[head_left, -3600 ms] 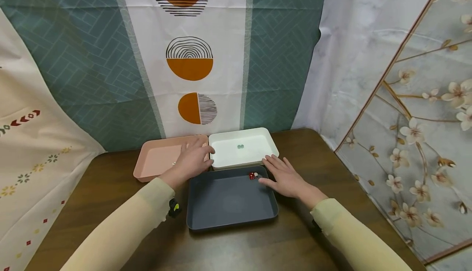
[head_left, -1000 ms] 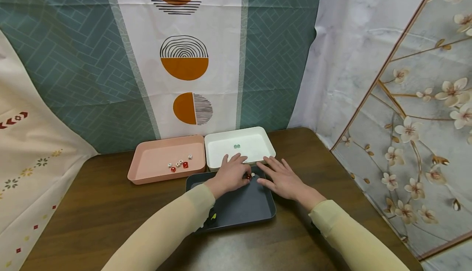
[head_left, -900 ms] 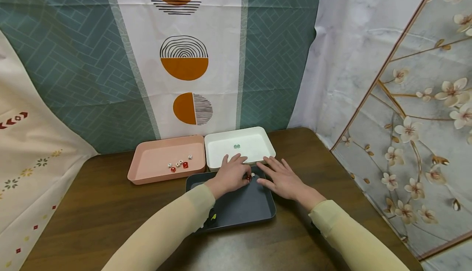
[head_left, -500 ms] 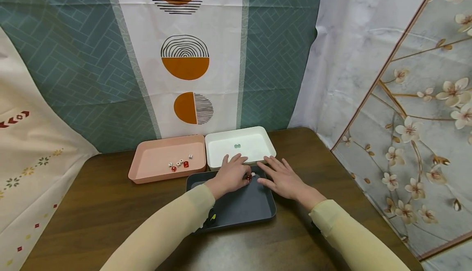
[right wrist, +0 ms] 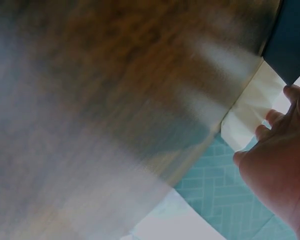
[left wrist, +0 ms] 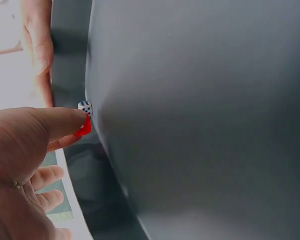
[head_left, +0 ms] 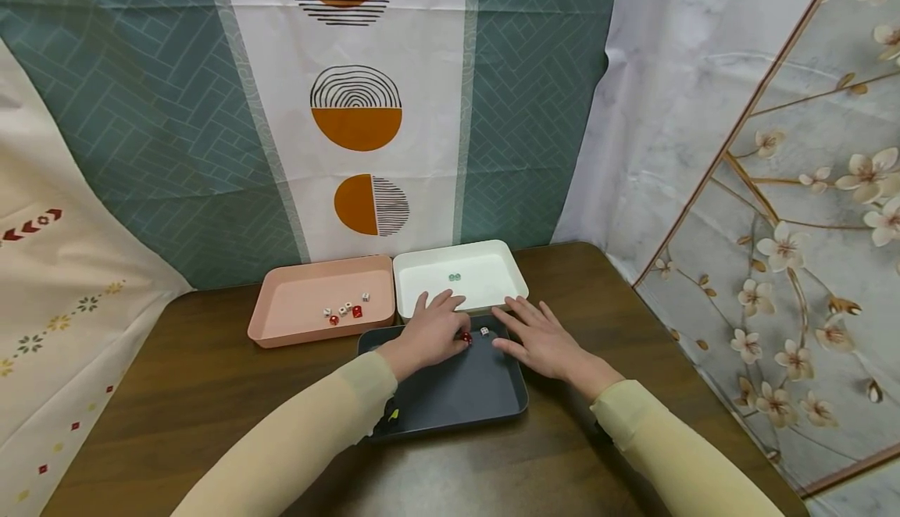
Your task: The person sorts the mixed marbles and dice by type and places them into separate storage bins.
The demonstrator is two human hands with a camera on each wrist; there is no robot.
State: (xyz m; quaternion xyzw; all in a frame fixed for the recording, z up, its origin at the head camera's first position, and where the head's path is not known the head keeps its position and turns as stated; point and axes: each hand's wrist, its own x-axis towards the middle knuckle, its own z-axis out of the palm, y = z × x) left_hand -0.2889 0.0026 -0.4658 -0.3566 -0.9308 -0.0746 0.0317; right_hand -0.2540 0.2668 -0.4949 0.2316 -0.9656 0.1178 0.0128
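Over the dark grey tray, my left hand pinches a red die between thumb and index finger, its other fingers spread. A white die with dark pips lies in that tray just right of the red one, near the back wall. My right hand is held with fingers extended over the tray's right back corner, holding nothing; its fingertips reach toward the corner of the white tray. In the right wrist view, this hand shows beside the tray corners.
At the back left stands a pink tray with several white dice and red dice. Two small greenish pieces lie in the white tray. The trays stand on a brown wooden table before a hanging patterned cloth.
My left hand came from over the pink tray to the dark one and took hold of the red die. In the last half second it drew the die slightly left, away from the white die.
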